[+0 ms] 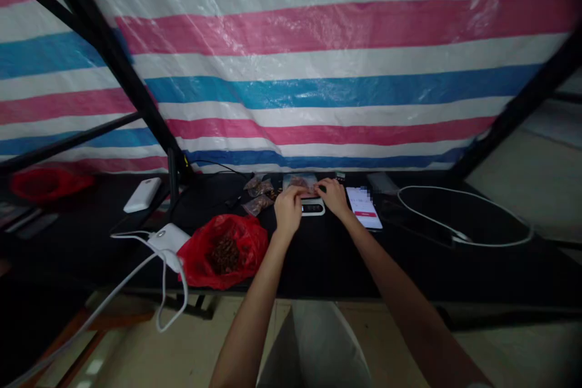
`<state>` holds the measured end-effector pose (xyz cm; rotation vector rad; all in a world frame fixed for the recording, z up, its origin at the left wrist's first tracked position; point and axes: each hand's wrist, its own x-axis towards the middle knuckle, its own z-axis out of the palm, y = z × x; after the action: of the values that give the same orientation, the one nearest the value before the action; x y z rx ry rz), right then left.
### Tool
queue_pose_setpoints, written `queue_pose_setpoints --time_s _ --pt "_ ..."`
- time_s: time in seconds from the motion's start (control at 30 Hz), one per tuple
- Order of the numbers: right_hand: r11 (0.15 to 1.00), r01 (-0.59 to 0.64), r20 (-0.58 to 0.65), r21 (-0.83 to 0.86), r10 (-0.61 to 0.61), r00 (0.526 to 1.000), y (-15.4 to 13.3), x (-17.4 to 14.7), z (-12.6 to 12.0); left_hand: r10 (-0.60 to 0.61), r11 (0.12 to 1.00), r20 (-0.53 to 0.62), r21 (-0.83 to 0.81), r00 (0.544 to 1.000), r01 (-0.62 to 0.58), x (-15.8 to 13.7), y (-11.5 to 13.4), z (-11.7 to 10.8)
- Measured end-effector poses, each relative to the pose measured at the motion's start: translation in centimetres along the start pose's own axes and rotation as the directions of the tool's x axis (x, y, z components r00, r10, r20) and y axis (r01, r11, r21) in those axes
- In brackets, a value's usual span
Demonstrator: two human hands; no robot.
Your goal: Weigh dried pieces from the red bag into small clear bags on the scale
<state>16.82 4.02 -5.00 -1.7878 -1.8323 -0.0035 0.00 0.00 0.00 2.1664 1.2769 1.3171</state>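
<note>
A small clear plastic bag (299, 181) with brown pieces in it lies on a white digital scale (313, 207) at the middle of the table. My left hand (288, 210) has its fingers closed at the near left edge of the bag. At the bag's right side, my right hand (333, 196) is bent over with fingertips pinched on its edge. Several filled small bags (258, 205) lie left of the scale. Nearer to me, a red plastic bag (250, 236) stands open with many brown pieces (224, 253) inside.
A phone (364, 209) with a lit screen lies right of my right hand. Beyond it are a flat clear packet (382, 183) and a looped white cable (464, 242). Left are a white power bank (169, 244) with cables and another white device (142, 194). Striped sheeting (318, 91) hangs behind.
</note>
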Motion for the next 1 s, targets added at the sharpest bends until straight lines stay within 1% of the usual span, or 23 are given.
queue_pose_setpoints --time_s 0.07,0.1,0.17,0.23,0.3,0.4,0.47,0.6,0.67,0.73,0.8,0.87,1.0 --pt "0.999 -0.037 0.005 0.015 0.037 0.999 -0.3 0.4 0.1 -0.018 0.997 -0.005 0.082 1.0 0.018 0.2 -3.8 1.5" --pt "0.998 -0.05 0.006 0.028 0.05 0.999 -0.4 0.6 0.2 -0.014 0.994 0.006 0.106 1.0 0.013 0.2 -5.3 2.0" --pt "0.996 -0.084 0.018 0.041 0.084 0.996 -0.8 0.8 0.3 -0.002 0.988 0.033 0.154 0.999 -0.003 0.1 -7.3 2.9" --pt "0.991 -0.129 0.021 0.023 0.128 0.992 -1.4 0.8 0.4 0.004 0.981 0.054 0.192 0.999 -0.014 0.1 -8.3 3.6" --pt "0.987 -0.161 0.003 -0.005 0.161 0.987 -1.8 0.9 0.5 0.013 0.974 0.092 0.224 0.996 -0.034 0.1 -8.8 4.0" --pt "0.988 -0.157 -0.013 -0.002 0.157 0.988 -2.2 0.7 0.6 0.019 0.962 0.136 0.267 0.991 -0.055 0.1 -8.9 4.1" --pt "0.993 -0.122 -0.023 0.011 0.122 0.992 -2.4 0.5 0.7 0.013 0.954 0.129 0.296 0.992 -0.051 0.1 -8.8 3.9" --pt "0.999 -0.039 -0.121 -0.005 0.038 0.992 -3.1 -0.2 0.9 0.02 0.935 0.101 0.35 0.995 -0.054 0.1 -8.8 3.7" --pt "1.0 -0.026 -0.146 0.003 0.026 0.989 -3.6 -0.3 1.2 0.03 0.927 0.098 0.369 0.995 -0.065 0.0 -8.8 3.6" --pt "0.999 -0.03 -0.11 0.04 0.035 0.993 -3.9 -0.2 1.6 0.038 0.922 0.097 0.381 0.995 -0.072 0.0 -8.9 3.6" --pt "0.996 -0.048 -0.04 0.079 0.051 0.998 -3.8 -0.1 1.8 0.037 0.919 0.097 0.388 0.995 -0.072 0.1 -8.9 3.5" --pt "0.996 -0.047 0.004 0.077 0.047 0.999 -3.6 -0.1 1.8 0.03 0.916 0.099 0.395 0.995 -0.067 0.1 -8.8 3.4" --pt "1.0 0.007 0.003 0.009 -0.007 1.0 -3.3 -0.3 1.1 0.034 0.91 0.101 0.408 0.994 -0.073 0.1 -8.7 3.3"
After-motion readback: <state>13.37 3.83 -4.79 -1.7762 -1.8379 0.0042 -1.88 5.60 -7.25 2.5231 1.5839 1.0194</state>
